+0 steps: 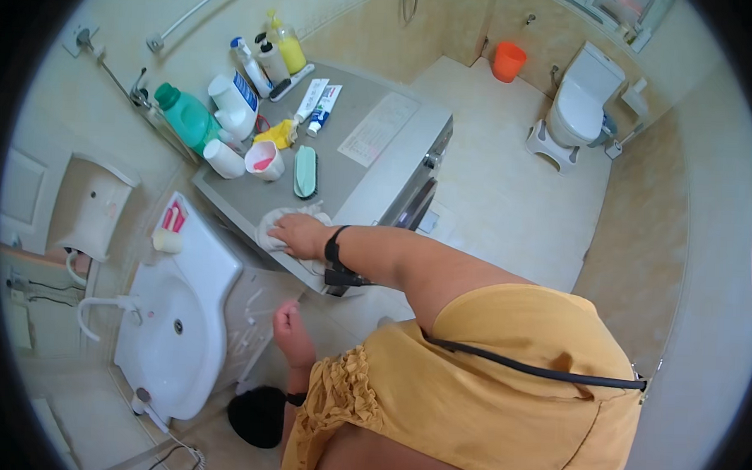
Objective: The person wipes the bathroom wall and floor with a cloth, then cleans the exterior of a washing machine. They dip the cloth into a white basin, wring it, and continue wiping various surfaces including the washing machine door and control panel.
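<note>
My right hand (303, 236) presses a crumpled white cloth (270, 225) onto the grey top of a washing machine (228, 192), near its front corner; the fingers are bent over the cloth. A green scrub brush (306, 171) lies just beyond the cloth, beside a white cup (264, 161) with something pink inside. Lower down, my left hand (291, 330) hangs beside the sink cabinet, its fingers curled in and nothing visible in them. Each wrist wears a black band.
Bottles, among them a green jug (185, 116), crowd the machine's wall side. Two toothpaste tubes (323, 110), a yellow cloth (276, 134) and a paper sheet (380, 129) lie there too. A white washbasin (169, 344) stands left; an orange bucket (508, 62) and toilet (581, 101) are far right.
</note>
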A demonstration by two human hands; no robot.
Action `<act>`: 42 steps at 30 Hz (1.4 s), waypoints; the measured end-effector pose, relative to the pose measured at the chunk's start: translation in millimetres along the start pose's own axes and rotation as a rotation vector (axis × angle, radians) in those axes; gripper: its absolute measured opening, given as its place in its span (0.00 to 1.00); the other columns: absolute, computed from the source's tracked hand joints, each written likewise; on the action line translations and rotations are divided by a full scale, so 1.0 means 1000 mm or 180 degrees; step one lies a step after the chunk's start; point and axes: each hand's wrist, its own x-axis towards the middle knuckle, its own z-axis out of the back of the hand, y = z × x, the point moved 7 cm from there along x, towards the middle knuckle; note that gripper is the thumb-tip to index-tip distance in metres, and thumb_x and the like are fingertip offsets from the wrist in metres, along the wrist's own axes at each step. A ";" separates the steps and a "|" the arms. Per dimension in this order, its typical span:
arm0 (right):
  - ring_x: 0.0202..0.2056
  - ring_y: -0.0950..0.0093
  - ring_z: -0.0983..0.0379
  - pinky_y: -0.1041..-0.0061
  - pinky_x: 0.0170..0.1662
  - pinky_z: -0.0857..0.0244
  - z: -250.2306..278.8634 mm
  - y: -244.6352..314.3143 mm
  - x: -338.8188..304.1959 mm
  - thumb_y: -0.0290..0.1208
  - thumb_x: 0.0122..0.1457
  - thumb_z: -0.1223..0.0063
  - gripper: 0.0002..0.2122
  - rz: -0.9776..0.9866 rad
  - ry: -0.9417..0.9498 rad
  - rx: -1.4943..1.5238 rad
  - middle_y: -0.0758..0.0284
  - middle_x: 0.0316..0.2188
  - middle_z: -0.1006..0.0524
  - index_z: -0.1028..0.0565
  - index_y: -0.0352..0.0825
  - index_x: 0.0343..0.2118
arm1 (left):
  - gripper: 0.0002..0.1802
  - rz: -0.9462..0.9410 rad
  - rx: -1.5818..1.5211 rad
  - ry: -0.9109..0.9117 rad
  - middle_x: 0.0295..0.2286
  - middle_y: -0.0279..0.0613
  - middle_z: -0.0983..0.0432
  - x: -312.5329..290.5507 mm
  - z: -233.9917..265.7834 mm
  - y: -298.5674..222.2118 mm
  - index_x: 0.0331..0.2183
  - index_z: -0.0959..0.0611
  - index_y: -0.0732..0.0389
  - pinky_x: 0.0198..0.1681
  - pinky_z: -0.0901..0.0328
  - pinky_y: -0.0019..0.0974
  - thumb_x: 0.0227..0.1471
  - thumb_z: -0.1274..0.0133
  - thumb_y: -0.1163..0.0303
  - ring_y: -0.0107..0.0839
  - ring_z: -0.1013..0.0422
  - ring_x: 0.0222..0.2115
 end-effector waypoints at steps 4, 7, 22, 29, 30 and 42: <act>0.50 0.56 0.28 0.60 0.53 0.33 0.003 0.009 -0.030 0.31 0.50 0.38 0.24 -0.0050 0.0347 0.0074 0.57 0.45 0.23 0.26 0.38 0.53 | 0.12 -0.0129 -0.0310 0.0367 0.40 0.43 0.22 0.006 -0.005 -0.007 0.41 0.19 0.68 0.49 0.33 0.34 0.65 0.54 0.72 0.30 0.27 0.41; 0.47 0.56 0.27 0.60 0.50 0.31 0.021 0.028 -0.069 0.27 0.49 0.40 0.23 0.0009 0.0246 0.0184 0.59 0.43 0.23 0.25 0.38 0.52 | 0.12 -0.0217 -0.0374 0.0599 0.38 0.43 0.22 0.014 -0.009 -0.018 0.41 0.19 0.68 0.47 0.32 0.32 0.65 0.53 0.71 0.28 0.27 0.39; 0.52 0.55 0.28 0.59 0.55 0.33 0.084 0.047 -0.500 0.33 0.51 0.38 0.25 -0.3592 -0.0151 0.0472 0.56 0.49 0.22 0.24 0.42 0.55 | 0.12 -0.1723 0.0913 0.1643 0.40 0.49 0.21 0.028 -0.117 -0.079 0.41 0.18 0.67 0.51 0.34 0.42 0.62 0.51 0.70 0.44 0.26 0.43; 0.46 0.55 0.22 0.61 0.50 0.29 0.026 0.152 -0.793 0.37 0.52 0.41 0.17 -0.6588 0.0071 0.0790 0.53 0.41 0.18 0.19 0.37 0.45 | 0.25 -0.3464 0.1807 0.1740 0.57 0.62 0.34 0.020 -0.247 -0.131 0.54 0.27 0.68 0.63 0.44 0.53 0.59 0.44 0.65 0.58 0.39 0.58; 0.46 0.55 0.22 0.61 0.50 0.29 0.016 0.171 -0.817 0.37 0.52 0.40 0.18 -0.6754 0.0026 0.0838 0.53 0.41 0.18 0.19 0.36 0.45 | 0.29 -0.3732 0.1885 0.1692 0.59 0.63 0.37 0.019 -0.269 -0.136 0.57 0.29 0.68 0.64 0.46 0.54 0.58 0.43 0.64 0.59 0.41 0.60; 0.48 0.56 0.22 0.63 0.51 0.29 -0.011 0.319 -0.962 0.41 0.49 0.39 0.23 -0.7960 -0.0523 0.1824 0.53 0.47 0.19 0.19 0.32 0.46 | 0.52 -0.3029 0.3983 0.1735 0.64 0.62 0.44 0.043 -0.389 -0.114 0.66 0.43 0.68 0.65 0.47 0.58 0.53 0.40 0.47 0.55 0.48 0.66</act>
